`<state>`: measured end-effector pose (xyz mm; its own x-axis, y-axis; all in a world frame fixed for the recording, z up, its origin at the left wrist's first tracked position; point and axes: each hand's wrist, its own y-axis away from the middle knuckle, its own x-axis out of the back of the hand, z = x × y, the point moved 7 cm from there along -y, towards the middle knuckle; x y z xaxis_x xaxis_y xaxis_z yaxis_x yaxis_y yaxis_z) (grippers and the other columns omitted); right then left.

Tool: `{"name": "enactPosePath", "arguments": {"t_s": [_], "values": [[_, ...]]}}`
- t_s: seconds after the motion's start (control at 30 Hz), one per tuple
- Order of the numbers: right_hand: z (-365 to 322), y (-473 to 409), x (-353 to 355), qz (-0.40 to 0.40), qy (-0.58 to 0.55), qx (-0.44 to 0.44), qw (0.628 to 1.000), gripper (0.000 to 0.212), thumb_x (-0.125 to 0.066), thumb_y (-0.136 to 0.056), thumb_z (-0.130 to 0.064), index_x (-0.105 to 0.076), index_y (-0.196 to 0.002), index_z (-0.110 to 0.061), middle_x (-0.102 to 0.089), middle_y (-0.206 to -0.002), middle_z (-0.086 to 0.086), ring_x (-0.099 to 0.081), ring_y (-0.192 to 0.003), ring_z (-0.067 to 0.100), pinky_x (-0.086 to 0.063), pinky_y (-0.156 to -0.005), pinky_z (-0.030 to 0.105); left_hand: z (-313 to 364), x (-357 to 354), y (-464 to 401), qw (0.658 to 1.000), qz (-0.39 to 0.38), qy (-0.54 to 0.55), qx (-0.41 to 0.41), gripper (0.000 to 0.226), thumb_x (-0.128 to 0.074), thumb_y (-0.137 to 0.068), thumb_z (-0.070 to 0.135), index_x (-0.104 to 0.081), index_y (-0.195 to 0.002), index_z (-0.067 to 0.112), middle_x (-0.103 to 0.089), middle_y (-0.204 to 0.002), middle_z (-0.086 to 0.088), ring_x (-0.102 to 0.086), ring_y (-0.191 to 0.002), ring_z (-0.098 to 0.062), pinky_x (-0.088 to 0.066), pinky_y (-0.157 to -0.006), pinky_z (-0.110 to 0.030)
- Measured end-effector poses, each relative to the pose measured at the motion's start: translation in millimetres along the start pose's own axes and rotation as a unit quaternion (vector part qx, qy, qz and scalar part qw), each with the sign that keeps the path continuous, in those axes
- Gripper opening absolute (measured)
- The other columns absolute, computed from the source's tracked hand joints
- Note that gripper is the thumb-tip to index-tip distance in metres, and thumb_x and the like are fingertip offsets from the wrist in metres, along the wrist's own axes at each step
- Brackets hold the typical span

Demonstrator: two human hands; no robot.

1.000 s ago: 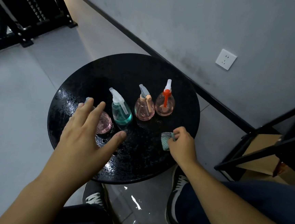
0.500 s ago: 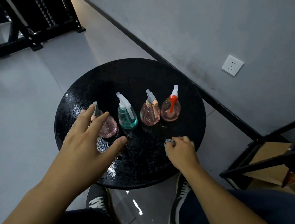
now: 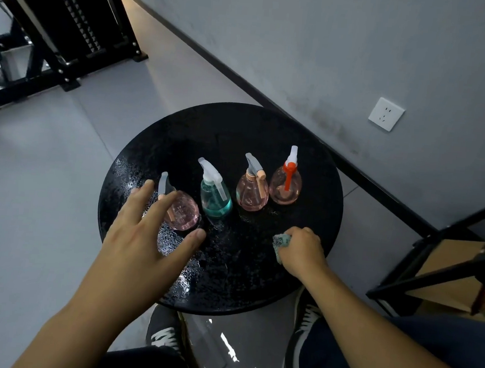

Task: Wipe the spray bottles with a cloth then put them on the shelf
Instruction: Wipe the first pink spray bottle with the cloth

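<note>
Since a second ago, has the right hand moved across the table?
No. The right hand still grips the cloth on the table just in front of the red-trigger bottle, as before.

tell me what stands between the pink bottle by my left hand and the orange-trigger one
In the head view: a teal bottle, then a peach-trigger bottle.

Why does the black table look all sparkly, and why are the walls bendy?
In the head view, the round black table shows bright speckled glare, strongest below the left hand, and the floor has a shiny streak too; the wide-angle lens bends the wall's black baseboard; the bottles look fairly sharp, the room dim.
</note>
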<state>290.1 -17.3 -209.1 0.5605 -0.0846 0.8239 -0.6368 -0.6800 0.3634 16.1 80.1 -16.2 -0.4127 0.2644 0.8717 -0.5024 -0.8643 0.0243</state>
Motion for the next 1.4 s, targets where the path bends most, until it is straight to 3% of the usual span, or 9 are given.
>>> {"name": "enactPosePath", "arguments": {"t_s": [0.1, 0.33, 0.53, 0.73, 0.8, 0.9, 1.17, 1.33, 1.4], "values": [[-14, 7, 4, 0.014, -0.012, 0.058, 0.998, 0.026, -0.068, -0.092, -0.012, -0.07, -0.117, -0.02, -0.051, -0.114, 0.001, -0.059, -0.106, 0.024, -0.056, -0.09, 0.04, -6, 0, 0, 1.0, 0.002, -0.001, 0.008, 0.085, -0.056, -0.083, 0.078, -0.043, -0.158, 0.04, -0.018, -0.176, 0.007, -0.015, -0.164, -0.018, -0.022, -0.131, -0.048], [-78, 54, 38, 0.083, -0.043, 0.294, 0.951, 0.033, -0.066, -0.093, -0.008, -0.069, -0.123, -0.021, -0.046, -0.122, -0.013, -0.052, -0.104, 0.005, -0.046, -0.082, 0.013, -24, -1, -1, 0.999, 0.005, -0.027, 0.028, 0.086, -0.052, -0.086, 0.08, -0.038, -0.161, 0.039, -0.016, -0.177, 0.002, -0.014, -0.164, -0.023, -0.023, -0.131, -0.051], [-118, 92, 78, 0.15, -0.043, 0.394, 0.906, 0.038, -0.074, -0.086, -0.003, -0.073, -0.12, -0.02, -0.053, -0.119, -0.011, -0.057, -0.115, 0.013, -0.055, -0.093, 0.025, -33, 2, -1, 0.998, 0.012, -0.044, 0.045, 0.079, -0.057, -0.094, 0.07, -0.037, -0.161, 0.034, -0.017, -0.177, -0.003, -0.014, -0.164, -0.026, -0.021, -0.131, -0.047], [-150, 109, 112, 0.17, -0.017, 0.427, 0.888, 0.036, -0.075, -0.088, -0.005, -0.073, -0.119, -0.022, -0.055, -0.116, -0.012, -0.054, -0.112, 0.008, -0.049, -0.099, 0.025, -39, 18, -7, 0.997, 0.014, -0.058, 0.052, 0.079, -0.056, -0.097, 0.069, -0.035, -0.163, 0.03, -0.018, -0.176, -0.003, -0.019, -0.163, -0.025, -0.024, -0.13, -0.044], [-161, 111, 120, 0.178, -0.009, 0.425, 0.888, 0.035, -0.075, -0.088, -0.006, -0.074, -0.119, -0.022, -0.055, -0.115, -0.013, -0.054, -0.114, 0.009, -0.036, -0.103, 0.012, -43, 27, -16, 0.997, 0.011, -0.053, 0.053, 0.077, -0.057, -0.098, 0.066, -0.037, -0.162, 0.028, -0.028, -0.172, -0.002, -0.029, -0.158, -0.024, -0.03, -0.127, -0.042], [-179, 110, 129, 0.176, -0.029, 0.412, 0.894, 0.035, -0.074, -0.088, -0.005, -0.074, -0.12, -0.021, -0.054, -0.113, -0.014, -0.054, -0.108, 0.006, -0.028, -0.089, -0.004, -60, 33, -33, 0.996, -0.017, -0.039, 0.074, 0.073, -0.062, -0.097, 0.061, -0.041, -0.159, 0.027, -0.045, -0.162, -0.001, -0.049, -0.144, -0.024, -0.045, -0.115, -0.041], [-188, 85, 127, 0.163, -0.063, 0.406, 0.897, 0.035, -0.07, -0.089, -0.003, -0.074, -0.12, -0.02, -0.052, -0.111, -0.016, -0.054, -0.103, 0.004, -0.039, -0.088, 0.006, -105, -12, -69, 0.986, -0.115, -0.011, 0.122, 0.065, -0.068, -0.101, 0.03, -0.04, -0.159, 0.022, -0.053, -0.158, -0.007, -0.058, -0.136, -0.027, -0.047, -0.11, -0.037], [-191, 66, 129, 0.187, -0.089, 0.383, 0.9, 0.034, -0.073, -0.087, -0.001, -0.077, -0.113, -0.021, -0.055, -0.107, -0.014, -0.056, -0.085, 0.007, -0.025, -0.094, -0.003, -125, -46, -88, 0.982, -0.112, 0.084, 0.13, 0.06, -0.068, -0.103, 0.035, -0.042, -0.157, 0.03, -0.057, -0.153, -0.004, -0.062, -0.13, -0.024, -0.052, -0.107, -0.041], [-192, 59, 127, 0.165, -0.105, 0.378, 0.905, 0.035, -0.072, -0.088, -0.003, -0.075, -0.116, -0.024, -0.053, -0.108, -0.018, -0.052, -0.082, 0.0, -0.036, -0.082, 0.004, -127, -54, -97, 0.98, -0.104, 0.113, 0.123, 0.055, -0.071, -0.101, 0.033, -0.049, -0.151, 0.039, -0.06, -0.149, -0.002, -0.062, -0.13, -0.023, -0.05, -0.111, -0.043]]}}
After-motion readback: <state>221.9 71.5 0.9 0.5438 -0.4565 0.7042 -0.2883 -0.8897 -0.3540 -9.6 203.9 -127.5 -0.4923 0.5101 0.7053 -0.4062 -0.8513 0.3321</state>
